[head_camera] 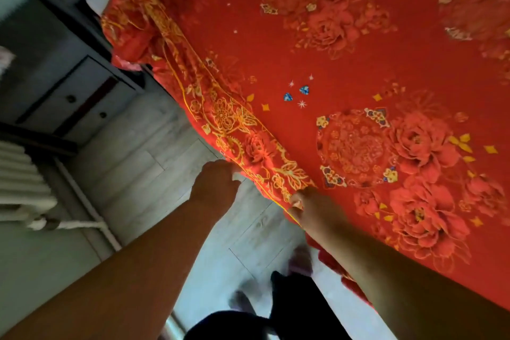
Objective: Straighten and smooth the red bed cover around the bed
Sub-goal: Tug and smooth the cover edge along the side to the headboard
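Note:
The red bed cover (317, 69), printed with gold flowers and peonies, spreads over the bed across the right and upper part of the view. Its gold-patterned border hangs over the bed's left edge toward the floor. My left hand (216, 183) is closed on the hanging hem at the border's lower edge. My right hand (309, 204) pinches the same border a little nearer to me, fingers curled into the cloth. Farther along, near the top left, the border bunches into loose folds (132, 30).
A grey wood-look floor (143, 163) runs along the bed's left side. A dark bedside cabinet with two round knobs (82, 102) stands at the left, and a white radiator (22, 179) below it. My dark trouser legs (289, 309) show at the bottom.

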`<state>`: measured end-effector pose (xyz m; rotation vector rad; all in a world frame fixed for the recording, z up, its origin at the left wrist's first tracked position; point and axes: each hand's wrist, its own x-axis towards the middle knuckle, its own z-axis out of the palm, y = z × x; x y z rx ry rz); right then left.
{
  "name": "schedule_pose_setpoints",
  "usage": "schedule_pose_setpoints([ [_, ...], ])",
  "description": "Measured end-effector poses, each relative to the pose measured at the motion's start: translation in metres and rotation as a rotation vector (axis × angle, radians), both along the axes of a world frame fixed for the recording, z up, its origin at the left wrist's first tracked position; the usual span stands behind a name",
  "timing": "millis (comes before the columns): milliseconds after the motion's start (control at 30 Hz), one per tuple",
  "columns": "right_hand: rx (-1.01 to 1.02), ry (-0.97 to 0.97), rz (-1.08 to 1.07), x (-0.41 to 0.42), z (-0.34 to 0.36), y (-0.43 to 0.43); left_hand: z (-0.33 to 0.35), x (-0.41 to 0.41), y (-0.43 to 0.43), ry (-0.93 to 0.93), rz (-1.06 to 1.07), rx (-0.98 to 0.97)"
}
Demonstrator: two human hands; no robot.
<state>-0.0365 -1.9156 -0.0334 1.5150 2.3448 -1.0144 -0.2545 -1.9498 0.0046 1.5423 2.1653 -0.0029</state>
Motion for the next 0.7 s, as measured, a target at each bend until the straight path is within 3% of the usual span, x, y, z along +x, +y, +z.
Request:
schedule_pose_setpoints([
  [167, -0.031, -0.068, -0.107, -0.054, -0.035, 0.039, -0.050, -0.036, 0.070, 0.218, -0.500, -0.101],
  [267, -0.067, -0.094, -0.288, -0.069, -0.056, 0.048, -0.080, -0.043, 0.107, 0.243, -0.713, -0.092],
  [467, 0.019, -0.268, -0.533, -0.097, -0.082, 0.040, -0.124, -0.063, 0.144, 0.258, -0.929, -0.041],
  [567, 0.049, -0.247, -0.627, -0.107, -0.084, 0.032, -0.122, -0.069, 0.152, 0.287, -1.016, 0.018],
  [700, -0.049, -0.153, -0.498, -0.119, -0.086, -0.004, -0.119, -0.095, 0.137, 0.230, -1.170, -0.001],
])
